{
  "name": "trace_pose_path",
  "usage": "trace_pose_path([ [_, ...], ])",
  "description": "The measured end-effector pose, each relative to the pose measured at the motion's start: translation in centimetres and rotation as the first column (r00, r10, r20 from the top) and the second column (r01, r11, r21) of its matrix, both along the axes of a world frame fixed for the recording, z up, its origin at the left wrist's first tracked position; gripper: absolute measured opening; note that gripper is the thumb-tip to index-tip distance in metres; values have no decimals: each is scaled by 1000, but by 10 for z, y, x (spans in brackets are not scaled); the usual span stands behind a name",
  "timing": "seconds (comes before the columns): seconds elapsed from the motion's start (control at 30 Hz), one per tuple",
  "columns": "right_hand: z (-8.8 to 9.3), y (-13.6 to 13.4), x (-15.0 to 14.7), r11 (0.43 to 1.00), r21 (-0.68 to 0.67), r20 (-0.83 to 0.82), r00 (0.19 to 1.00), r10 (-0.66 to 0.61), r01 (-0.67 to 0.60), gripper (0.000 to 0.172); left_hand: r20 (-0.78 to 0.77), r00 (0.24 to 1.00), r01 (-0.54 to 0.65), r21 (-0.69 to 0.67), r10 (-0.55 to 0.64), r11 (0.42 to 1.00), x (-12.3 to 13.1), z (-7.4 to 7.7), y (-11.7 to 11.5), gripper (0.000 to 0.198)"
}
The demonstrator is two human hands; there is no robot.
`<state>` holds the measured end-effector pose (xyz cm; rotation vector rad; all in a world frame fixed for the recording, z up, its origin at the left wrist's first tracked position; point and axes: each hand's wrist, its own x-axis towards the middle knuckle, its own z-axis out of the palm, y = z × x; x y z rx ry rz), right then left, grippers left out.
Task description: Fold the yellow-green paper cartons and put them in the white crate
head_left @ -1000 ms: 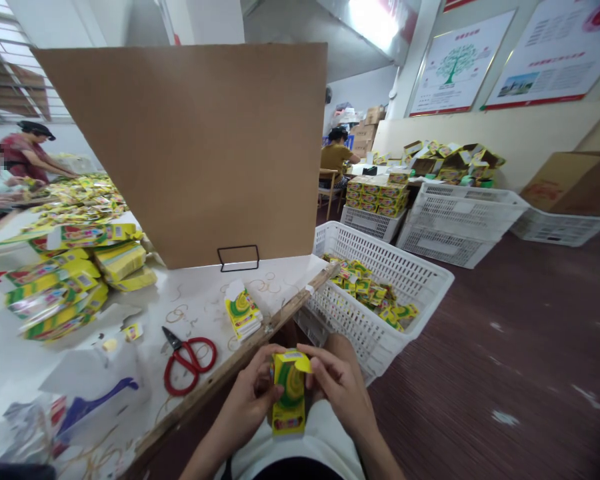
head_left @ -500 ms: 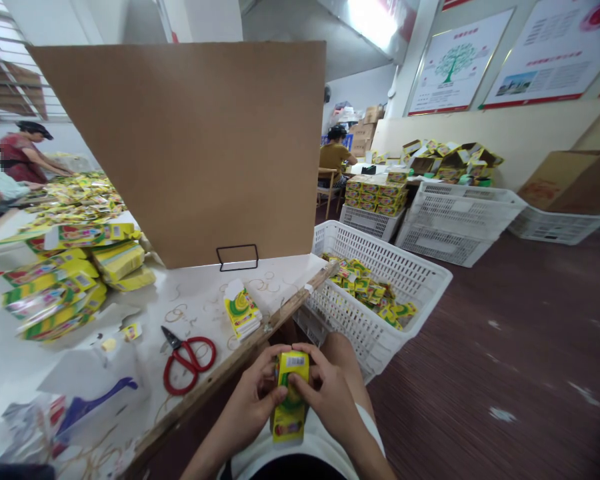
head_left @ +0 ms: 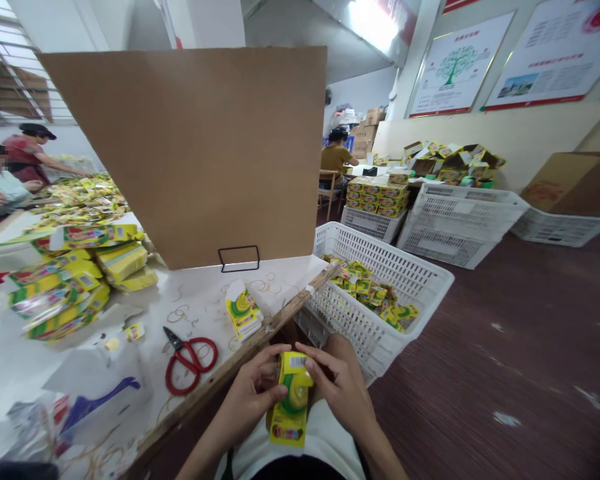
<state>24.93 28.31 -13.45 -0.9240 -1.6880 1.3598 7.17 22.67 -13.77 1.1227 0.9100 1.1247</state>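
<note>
here we are, the small yellow box (head_left: 291, 421) sits over the lap (head_left: 323, 430), just off the worktop (head_left: 205, 291); the left hand (head_left: 253, 395) is closed round one side, thumb on the front, and the right hand (head_left: 338, 385) has its fingers bent on the top corner by the flap (head_left: 305, 379). looks like thin card to me: light, probably a touch slick, firm along the edges, easily dented mid-face, so grip the long sides gently

box (head_left: 294, 408): glossy card | board (head_left: 205, 153): matt cardboard | table edge (head_left: 230, 370): rough wood | basket (head_left: 347, 327): plastic | scissor blades (head_left: 173, 339): metal
</note>
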Motion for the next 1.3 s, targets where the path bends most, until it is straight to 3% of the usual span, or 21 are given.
trace_pose_path([
  [0.13,-8,3,-1,970,-235,-103,994,42,-66,42,20,1000,8,-6,-7,1000,5,-1,1,55],
  [0.23,-18,5,-2,933,-356,-166,986,-21,-40,45,-22,999,-42,-5,42,999,12,-5,2,54],
  [0.4,-20,5,-2,931,-361,-174,978,-119,49,40,-166,971,-162,64,171,985,23,-8,9,37],
  [0.53,-27,5,-3,937,-339,-183,971,-157,87,36,-352,898,-219,166,265,961,25,-6,18,29],
  [0.57,-30,8,0,930,-344,-190,961,-202,128,36,-403,867,-225,208,293,952,22,-7,22,30],
  [0.63,-35,16,12,885,-365,-259,881,-395,289,38,-552,728,-254,333,407,908,10,-11,33,35],
  [0.67,-36,22,20,825,-389,-337,771,-541,409,41,-625,609,-272,412,487,869,0,-14,40,39],
  [0.7,-35,27,28,759,-416,-428,628,-650,502,45,-702,441,-299,473,560,829,-12,-18,48,47],
  [0.73,-34,32,36,707,-427,-510,496,-703,563,51,-721,373,-335,483,584,809,-24,-22,55,55],
  [0.77,-32,36,43,686,-436,-566,415,-712,583,55,-731,332,-358,487,596,796,-38,-26,62,60],
  [0.8,-32,38,47,686,-439,-588,391,-708,580,56,-746,295,-376,484,597,790,-50,-31,68,64],
  [1.0,-46,28,27,753,-541,-449,628,-636,376,38,-832,218,-399,400,509,825,-90,-48,76,26],
  [1.13,-52,22,13,779,-539,-437,685,-584,321,39,-849,154,-499,376,506,781,-100,-51,73,39],
  [1.3,-47,21,13,799,-517,-421,721,-550,307,37,-853,182,-558,319,488,766,-106,-53,75,42],
])
